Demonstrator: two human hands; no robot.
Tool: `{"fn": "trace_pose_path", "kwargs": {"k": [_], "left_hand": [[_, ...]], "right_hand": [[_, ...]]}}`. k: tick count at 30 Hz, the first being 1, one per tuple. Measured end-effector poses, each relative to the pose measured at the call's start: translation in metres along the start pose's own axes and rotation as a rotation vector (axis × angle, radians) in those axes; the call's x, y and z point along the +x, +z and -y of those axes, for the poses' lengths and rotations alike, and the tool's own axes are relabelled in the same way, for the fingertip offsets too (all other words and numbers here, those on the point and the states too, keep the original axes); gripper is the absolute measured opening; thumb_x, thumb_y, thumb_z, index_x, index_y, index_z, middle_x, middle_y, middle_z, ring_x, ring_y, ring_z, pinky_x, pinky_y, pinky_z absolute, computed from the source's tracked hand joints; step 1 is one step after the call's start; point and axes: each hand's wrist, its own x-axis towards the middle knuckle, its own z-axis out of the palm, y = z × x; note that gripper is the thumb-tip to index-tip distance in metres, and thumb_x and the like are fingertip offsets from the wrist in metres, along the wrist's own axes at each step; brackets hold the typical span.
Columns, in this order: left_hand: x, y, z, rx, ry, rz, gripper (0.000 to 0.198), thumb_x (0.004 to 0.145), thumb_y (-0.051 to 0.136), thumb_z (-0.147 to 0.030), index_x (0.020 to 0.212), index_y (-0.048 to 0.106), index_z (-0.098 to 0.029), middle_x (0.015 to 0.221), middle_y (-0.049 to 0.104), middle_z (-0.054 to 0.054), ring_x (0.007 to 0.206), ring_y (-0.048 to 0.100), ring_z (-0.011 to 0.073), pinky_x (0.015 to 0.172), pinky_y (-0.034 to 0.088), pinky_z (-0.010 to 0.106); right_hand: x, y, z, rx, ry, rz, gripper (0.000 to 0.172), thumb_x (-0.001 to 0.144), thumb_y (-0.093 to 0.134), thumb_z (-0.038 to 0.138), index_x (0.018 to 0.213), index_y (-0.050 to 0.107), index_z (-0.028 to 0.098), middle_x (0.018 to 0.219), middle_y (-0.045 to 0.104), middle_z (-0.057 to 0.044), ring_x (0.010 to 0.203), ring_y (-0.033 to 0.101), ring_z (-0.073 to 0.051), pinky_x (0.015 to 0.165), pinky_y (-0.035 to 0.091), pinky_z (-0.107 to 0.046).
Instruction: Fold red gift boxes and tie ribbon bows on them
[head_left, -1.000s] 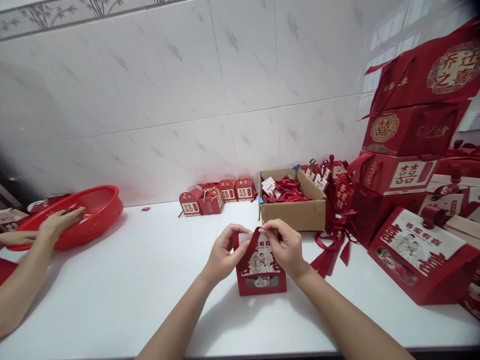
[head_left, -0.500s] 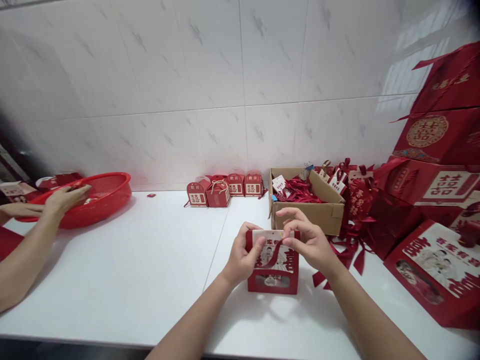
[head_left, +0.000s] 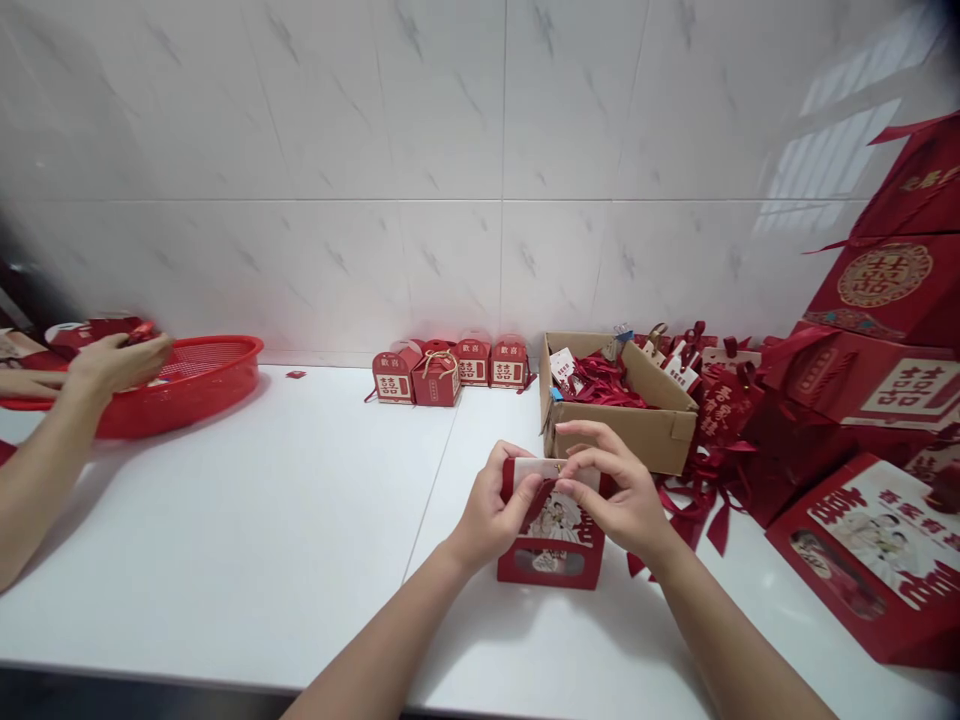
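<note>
Gift box: red, white printed panel [head_left: 555,517] with two figures; the box [head_left: 551,578] stands upright on the white table [head_left: 247,550], in front of the cardboard box, between both hands.
Left hand [head_left: 493,508]: holding the gift box at its upper left edge, thumb in front.
Right hand [head_left: 616,497]: thumb and forefinger narrow at the top edge, other fingers raised and spread. Can't tell if it grips the ribbon.
Ribbon [head_left: 541,492]: dark red, across the panel by the left thumb; far end hidden at the fingertips.
Cardboard box [head_left: 626,427]: just behind the right hand, red ribbons [head_left: 607,382] and a white tag [head_left: 562,366] inside.
Small boxes [head_left: 436,384]: red, grouped by the tiled wall [head_left: 420,260].
Right side: stacked red boxes [head_left: 885,285], larger gift box [head_left: 862,590] before them.
Far left: co-worker's hand [head_left: 120,363] over a red basket [head_left: 199,400].
</note>
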Motion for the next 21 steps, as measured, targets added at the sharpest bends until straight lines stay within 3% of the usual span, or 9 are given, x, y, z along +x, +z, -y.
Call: {"fn": "trace_pose_path", "kwargs": {"k": [6, 11, 14, 17, 21], "left_hand": [[0.000, 0.001, 0.001, -0.013, -0.014, -0.007, 0.021, 0.088, 0.048, -0.041, 0.090, 0.043, -0.020, 0.078, 0.052, 0.000, 0.068, 0.051, 0.0128, 0.064, 0.042, 0.025], [-0.001, 0.001, 0.005, -0.004, 0.020, 0.003, 0.020, 0.089, 0.048, -0.039, 0.092, 0.045, -0.020, 0.076, 0.050, 0.000, 0.069, 0.049, 0.0127, 0.063, 0.042, 0.024], [0.000, 0.001, 0.007, -0.002, 0.034, -0.003, 0.020, 0.090, 0.046, -0.039, 0.092, 0.045, -0.019, 0.078, 0.050, 0.000, 0.068, 0.049, 0.0121, 0.063, 0.043, 0.024], [0.001, -0.001, 0.009, 0.022, 0.081, -0.005, 0.022, 0.091, 0.041, -0.040, 0.098, 0.043, -0.019, 0.091, 0.052, 0.004, 0.078, 0.053, 0.0137, 0.071, 0.046, 0.027], [-0.006, -0.015, 0.005, 0.290, 0.193, -0.099, 0.062, 0.067, 0.071, -0.047, 0.110, 0.035, -0.021, 0.114, 0.043, 0.010, 0.099, 0.051, 0.0208, 0.083, 0.047, 0.035]], "right_hand": [[0.000, 0.004, 0.003, -0.138, -0.102, -0.097, 0.007, 0.075, 0.067, 0.017, 0.072, 0.065, 0.023, 0.121, 0.053, -0.007, 0.114, 0.048, -0.027, 0.089, 0.045, -0.044], [-0.001, 0.012, 0.006, -0.187, -0.113, -0.227, 0.006, 0.076, 0.067, 0.017, 0.073, 0.064, 0.021, 0.103, 0.055, -0.007, 0.100, 0.055, -0.022, 0.080, 0.049, -0.036], [-0.002, 0.018, 0.006, -0.149, -0.021, -0.288, 0.011, 0.076, 0.067, 0.020, 0.084, 0.060, 0.021, 0.095, 0.058, -0.005, 0.089, 0.060, -0.019, 0.077, 0.050, -0.033], [-0.003, 0.020, 0.006, -0.126, 0.172, -0.252, 0.016, 0.077, 0.067, 0.029, 0.085, 0.057, 0.020, 0.078, 0.062, -0.001, 0.067, 0.060, -0.015, 0.062, 0.048, -0.027], [-0.004, 0.019, 0.002, -0.183, 0.221, -0.263, 0.024, 0.076, 0.067, 0.036, 0.065, 0.054, 0.018, 0.058, 0.055, 0.003, 0.052, 0.049, -0.011, 0.051, 0.040, -0.023]]}}
